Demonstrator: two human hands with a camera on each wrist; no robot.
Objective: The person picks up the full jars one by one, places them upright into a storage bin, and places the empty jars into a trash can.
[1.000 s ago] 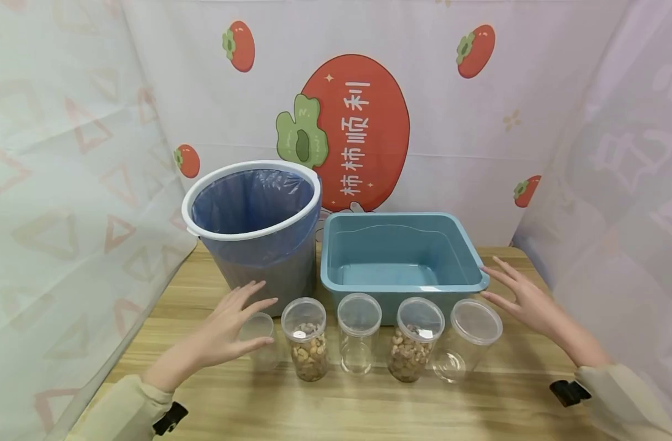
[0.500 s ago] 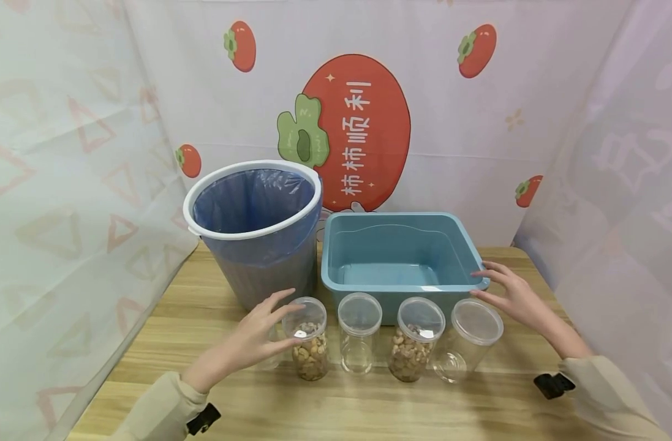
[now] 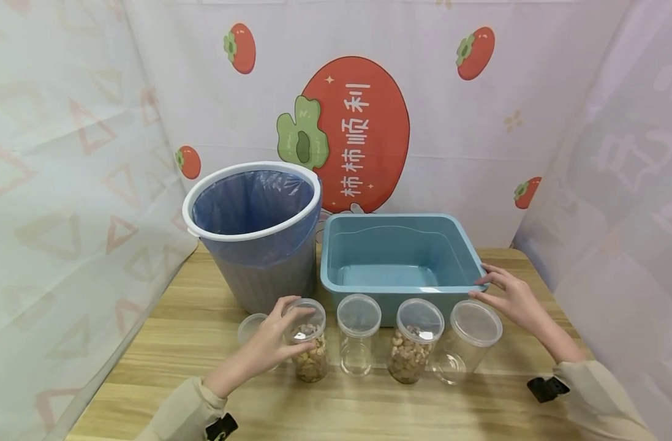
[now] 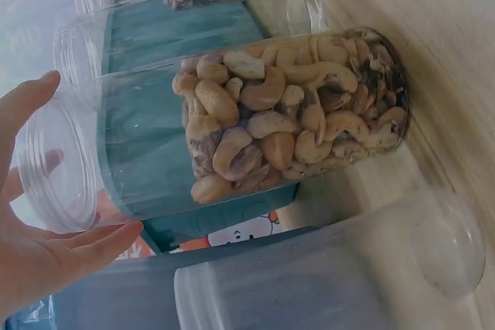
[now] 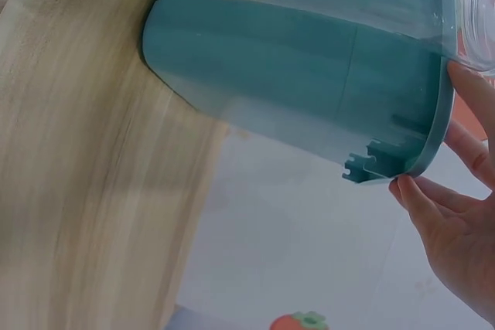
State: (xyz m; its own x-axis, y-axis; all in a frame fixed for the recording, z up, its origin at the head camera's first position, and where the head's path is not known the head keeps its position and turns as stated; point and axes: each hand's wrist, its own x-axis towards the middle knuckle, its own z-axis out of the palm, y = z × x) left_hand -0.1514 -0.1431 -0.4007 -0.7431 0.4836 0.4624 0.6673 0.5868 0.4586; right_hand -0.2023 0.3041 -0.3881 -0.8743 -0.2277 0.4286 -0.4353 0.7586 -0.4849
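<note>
Around nut-jar lid, left fingers

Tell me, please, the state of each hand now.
Left hand: open around the lid of the left nut jar.
Right hand: open, at the blue tub's rim.

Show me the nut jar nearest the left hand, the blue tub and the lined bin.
Nut jar (image 4: 232, 117): left wrist view, on its clear side wall, with nuts showing through.
Blue tub (image 3: 393, 250): head view, inner back wall.
Lined bin (image 3: 275, 285): head view, outer wall below the liner.
</note>
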